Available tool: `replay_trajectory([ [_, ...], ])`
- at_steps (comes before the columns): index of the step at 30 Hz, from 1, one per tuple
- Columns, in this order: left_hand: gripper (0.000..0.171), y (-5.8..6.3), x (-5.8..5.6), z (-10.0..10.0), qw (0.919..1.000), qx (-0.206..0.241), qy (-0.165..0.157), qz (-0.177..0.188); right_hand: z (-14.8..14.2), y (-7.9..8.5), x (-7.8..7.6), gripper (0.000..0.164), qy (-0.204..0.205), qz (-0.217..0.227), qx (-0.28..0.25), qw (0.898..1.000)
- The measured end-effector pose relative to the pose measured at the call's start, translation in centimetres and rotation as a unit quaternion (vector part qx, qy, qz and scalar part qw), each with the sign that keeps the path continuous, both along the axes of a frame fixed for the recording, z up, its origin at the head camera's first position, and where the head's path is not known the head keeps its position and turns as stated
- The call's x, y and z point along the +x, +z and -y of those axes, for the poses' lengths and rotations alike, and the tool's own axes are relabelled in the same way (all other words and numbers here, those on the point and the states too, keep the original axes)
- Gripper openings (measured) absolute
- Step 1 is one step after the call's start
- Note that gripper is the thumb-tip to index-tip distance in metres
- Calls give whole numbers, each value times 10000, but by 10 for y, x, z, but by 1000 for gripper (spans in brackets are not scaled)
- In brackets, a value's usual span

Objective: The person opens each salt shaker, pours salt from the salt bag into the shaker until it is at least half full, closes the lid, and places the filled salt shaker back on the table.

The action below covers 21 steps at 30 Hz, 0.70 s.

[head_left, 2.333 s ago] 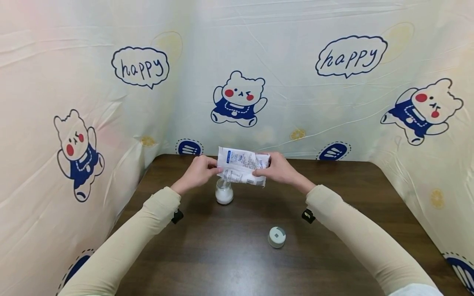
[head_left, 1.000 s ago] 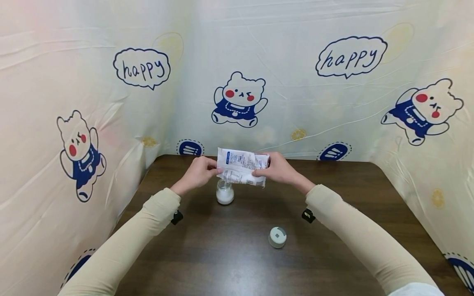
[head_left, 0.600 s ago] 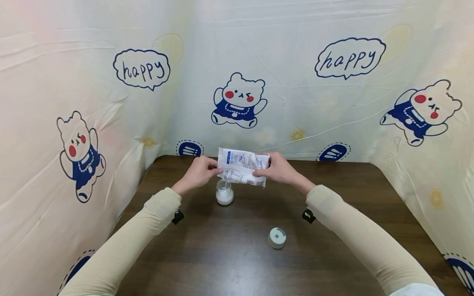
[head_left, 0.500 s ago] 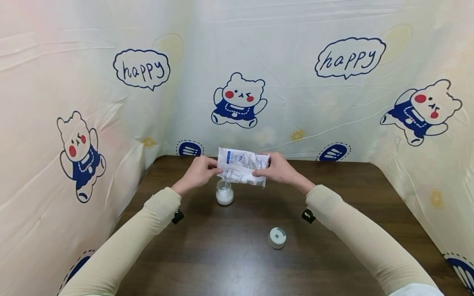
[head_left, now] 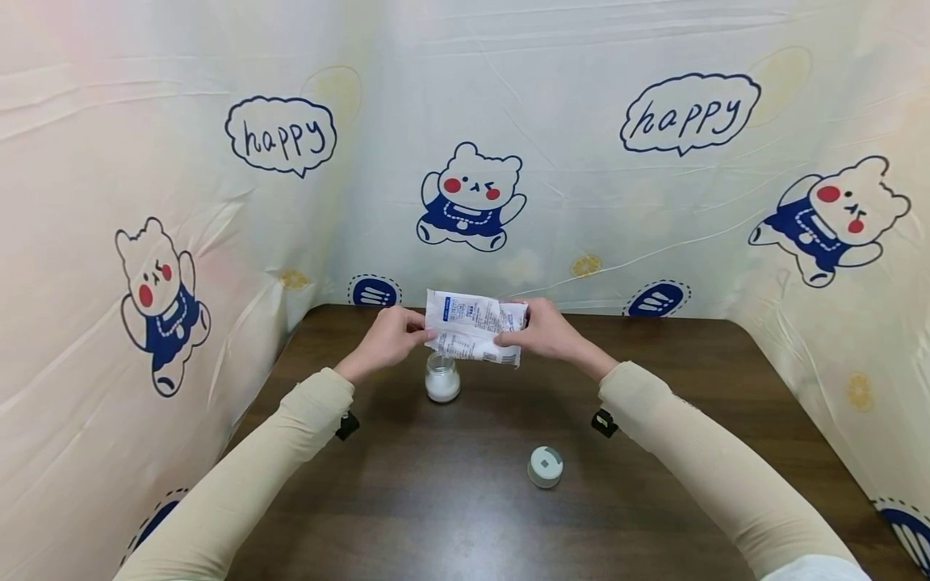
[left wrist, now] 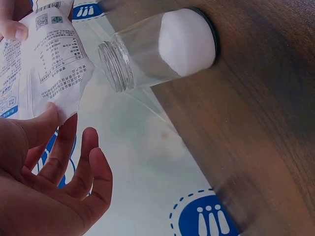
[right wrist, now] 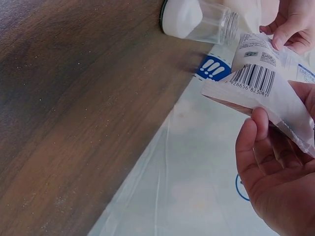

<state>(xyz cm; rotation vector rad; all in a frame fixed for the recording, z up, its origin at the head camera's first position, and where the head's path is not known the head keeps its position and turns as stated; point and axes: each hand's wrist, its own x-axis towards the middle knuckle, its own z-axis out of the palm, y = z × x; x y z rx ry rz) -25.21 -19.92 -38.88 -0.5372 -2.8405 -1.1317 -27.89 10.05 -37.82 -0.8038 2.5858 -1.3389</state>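
White printed packet (head_left: pixel 472 323), held by both hands above the table, over an upright glass jar.

Left hand (head_left: pixel 389 337) pinches the packet's left end between thumb and finger, its other fingers apart from the paper; right hand (head_left: pixel 554 332) grips the opposite end, thumb on the printed face. Packet edge sits just beside the open jar mouth; contact between them cannot be told. Glass jar (head_left: pixel 442 381) contains white material in its lower part. Round white cap (head_left: pixel 545 466) rests on the dark wooden table (head_left: pixel 407 500), nearer the person. White specks lie on the tabletop.
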Motion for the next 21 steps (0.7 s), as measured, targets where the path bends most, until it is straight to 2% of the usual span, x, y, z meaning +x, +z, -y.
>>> replay_trajectory([
  [8,19,-3,0,1,9999,73,0,131,0,-1,-1,48,50,-67,5,10000],
  [21,16,-4,0,1,9999,34,-7,101,0,-2,-2,50,110,-74,5,9999],
])
